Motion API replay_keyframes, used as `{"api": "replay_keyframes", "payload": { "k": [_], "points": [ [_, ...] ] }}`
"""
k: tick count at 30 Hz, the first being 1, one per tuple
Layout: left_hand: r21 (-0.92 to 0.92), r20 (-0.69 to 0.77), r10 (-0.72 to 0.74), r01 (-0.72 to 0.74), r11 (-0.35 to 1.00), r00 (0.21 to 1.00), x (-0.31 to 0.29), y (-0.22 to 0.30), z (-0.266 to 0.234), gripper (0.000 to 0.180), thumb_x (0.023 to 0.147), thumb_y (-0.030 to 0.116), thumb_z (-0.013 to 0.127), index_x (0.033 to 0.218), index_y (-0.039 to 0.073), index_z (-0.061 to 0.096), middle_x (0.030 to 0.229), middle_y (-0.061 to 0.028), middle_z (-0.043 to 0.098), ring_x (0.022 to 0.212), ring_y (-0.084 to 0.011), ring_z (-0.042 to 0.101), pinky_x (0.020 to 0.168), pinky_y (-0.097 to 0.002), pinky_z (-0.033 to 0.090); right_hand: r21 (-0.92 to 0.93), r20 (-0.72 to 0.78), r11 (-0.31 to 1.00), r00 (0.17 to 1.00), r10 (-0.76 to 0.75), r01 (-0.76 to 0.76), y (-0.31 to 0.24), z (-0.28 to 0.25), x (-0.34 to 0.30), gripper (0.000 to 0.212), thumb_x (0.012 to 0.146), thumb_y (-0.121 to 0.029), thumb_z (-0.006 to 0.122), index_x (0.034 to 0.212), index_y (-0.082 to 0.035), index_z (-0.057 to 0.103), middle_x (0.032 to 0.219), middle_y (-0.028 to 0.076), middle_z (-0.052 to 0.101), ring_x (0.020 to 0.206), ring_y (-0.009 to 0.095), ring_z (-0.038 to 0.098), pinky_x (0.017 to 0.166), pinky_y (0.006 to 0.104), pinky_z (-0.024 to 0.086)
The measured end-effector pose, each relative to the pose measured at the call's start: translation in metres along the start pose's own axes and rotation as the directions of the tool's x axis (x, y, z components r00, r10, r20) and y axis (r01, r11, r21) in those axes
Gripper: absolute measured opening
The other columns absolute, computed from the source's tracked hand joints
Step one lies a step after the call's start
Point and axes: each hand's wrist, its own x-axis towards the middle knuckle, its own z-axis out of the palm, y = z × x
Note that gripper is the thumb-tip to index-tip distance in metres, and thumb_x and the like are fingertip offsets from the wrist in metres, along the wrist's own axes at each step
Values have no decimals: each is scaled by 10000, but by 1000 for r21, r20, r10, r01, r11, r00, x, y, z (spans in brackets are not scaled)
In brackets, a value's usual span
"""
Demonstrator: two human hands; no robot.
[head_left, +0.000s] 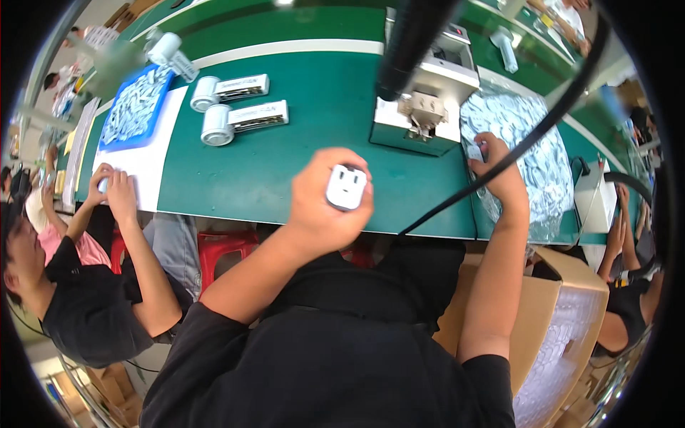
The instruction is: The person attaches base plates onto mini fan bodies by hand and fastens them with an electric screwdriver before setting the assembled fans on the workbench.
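Observation:
My left hand (314,189) is wrapped round a white plastic device (346,187), held above the front of the green table. The device's rounded end faces up and has dark slots in it; my fingers and palm hide the rest. To the right, my right hand (499,167) is at the left edge of a clear plastic bag (524,135) full of pale blue-white parts. Its fingers are curled around something small and dark with a reddish spot, too hidden to name. Just beyond that hand stands a box-shaped metal bench machine (428,107) with a tan block on its front.
Two white round-headed units (216,125) with box-like bodies lie left of centre. Further left is a blue tray (135,107) of small pale parts. A black cable (499,164) crosses on the right. A co-worker's hands (114,187) hold something at the left; a cardboard box (528,307) stands beside my right arm.

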Motion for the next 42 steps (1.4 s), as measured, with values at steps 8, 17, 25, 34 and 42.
{"api": "replay_keyframes", "payload": {
  "k": [8,17,25,34,42],
  "points": [
    [138,123,-5,-12,990,992,-7,3,4,489,709,167,751,1114,53,502,898,-110,583,774,-258,587,679,-338,477,149,-191,987,981,-33,62,-7,-6,-10,220,772,-61,621,973,27,620,771,165,617,734,310,596,731,361,469],
    [-86,82,180,-173,981,980,-15,-25,-13,624,716,165,757,1199,11,393,1010,-119,546,794,-191,556,692,-301,467,562,-360,567,795,-488,602,-187,-46,-142,275,739,38,706,994,-49,647,794,89,573,689,193,569,616,273,473],
    [-398,111,75,-25,917,991,-6,-12,-31,821,861,667,420,1271,-37,325,962,-121,541,832,-159,528,735,-275,435,924,-158,323,973,-167,205,-216,-4,-90,200,837,-1,613,1035,-2,590,939,89,570,757,175,556,678,273,436],
    [-427,193,72,18,904,979,-3,-20,-23,817,874,593,483,1336,-36,242,1157,-163,523,1027,-217,543,878,-308,426,587,195,639,680,-707,496,-222,-25,-29,132,765,2,670,888,-46,662,897,46,511,759,169,504,655,270,416],
    [-290,284,164,-78,954,945,3,-16,-30,584,822,294,623,1265,-3,385,1014,-139,568,870,-239,570,750,-328,447,607,75,674,813,-577,422,-201,-28,-27,314,705,-48,772,934,-60,558,890,6,468,673,81,453,623,239,399]
  ]
}}
